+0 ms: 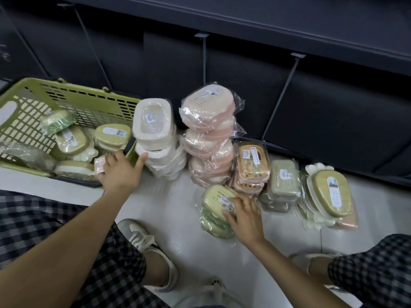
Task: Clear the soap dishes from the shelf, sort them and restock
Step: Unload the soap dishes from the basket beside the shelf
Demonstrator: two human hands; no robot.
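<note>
- Nearest, the person crouches on the pale floor (182, 252), checked trousers and a grey shoe (144, 241) showing below.
- The right hand (244, 216) lies flat, fingers spread, on the top dish of a short green stack (216, 210), steadying it.
- The left hand (120, 170) reaches to the basket's near corner, thumb out against the white stack (160, 141); it seems to pinch a small pink packet (100, 165), though I cannot tell for sure.
- Sorted piles stand beyond: pink stack (209, 130), orange-lidded dishes (252, 165), grey-green dishes (282, 185), carrot-shaped dishes (327, 192).
- The green basket (66, 96) holds unsorted dishes; sorting looks midway.
- Next calls for lifting one dish out and matching its pile.
- Farthest, the dark shelf (244, 63) awaits restocking.
</note>
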